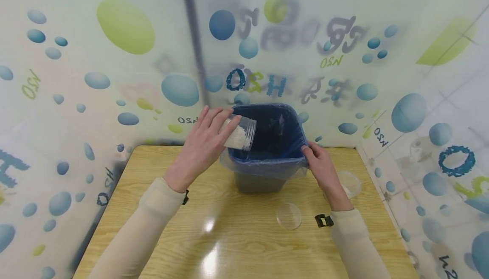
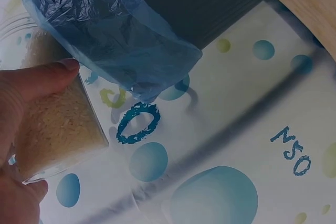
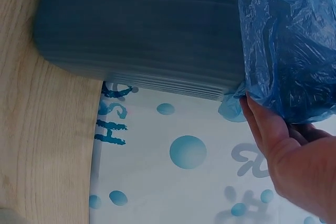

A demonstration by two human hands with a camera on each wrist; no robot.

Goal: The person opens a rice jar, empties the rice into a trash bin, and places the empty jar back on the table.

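Observation:
A clear jar (image 1: 244,135) of white rice lies tilted on its side, its mouth over the left rim of a grey bin (image 1: 259,184). My left hand (image 1: 208,139) holds the jar around its body, with the thumb (image 2: 52,74) along the side in the left wrist view. Much of the rice (image 2: 60,121) fills the jar's lower part there. A blue plastic bag (image 1: 267,166) lines the bin and folds over its rim. My right hand (image 1: 321,166) grips the bin's right front rim through the bag; some of its fingers are hidden in the right wrist view.
On the wooden table (image 1: 172,236), a round clear lid (image 1: 289,216) lies in front of the bin. Another round clear piece (image 1: 351,184) sits partly behind my right wrist. A patterned curtain (image 1: 145,79) stands close behind the bin and along both sides.

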